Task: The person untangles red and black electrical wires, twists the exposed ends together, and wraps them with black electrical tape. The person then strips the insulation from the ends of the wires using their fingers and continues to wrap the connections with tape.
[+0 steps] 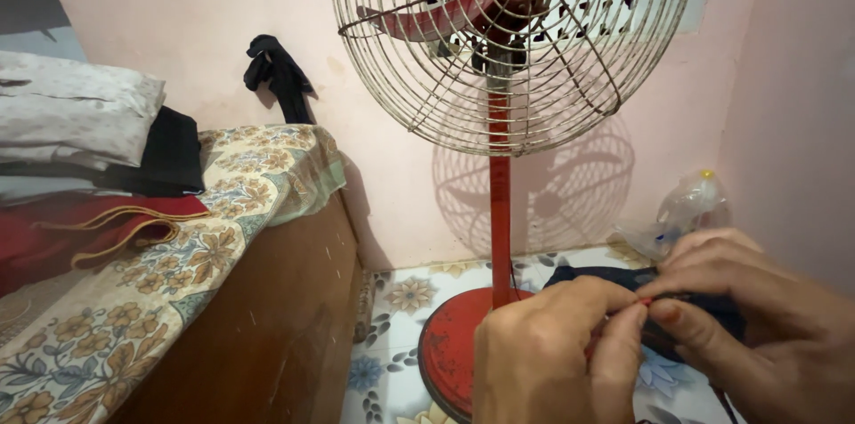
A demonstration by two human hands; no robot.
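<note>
Both your hands meet at five o'clock — left hand [557, 353] and right hand [757, 317] pinching a small red piece [645, 301] over dark cloth [623, 278] — beside the red pedestal fan [499, 210].

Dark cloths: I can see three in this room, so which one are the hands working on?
The dark blue cloth on the floor by the red fan base, under the left hand and right hand. The black cloth hangs on the wall; another black cloth lies on the bed.
</note>
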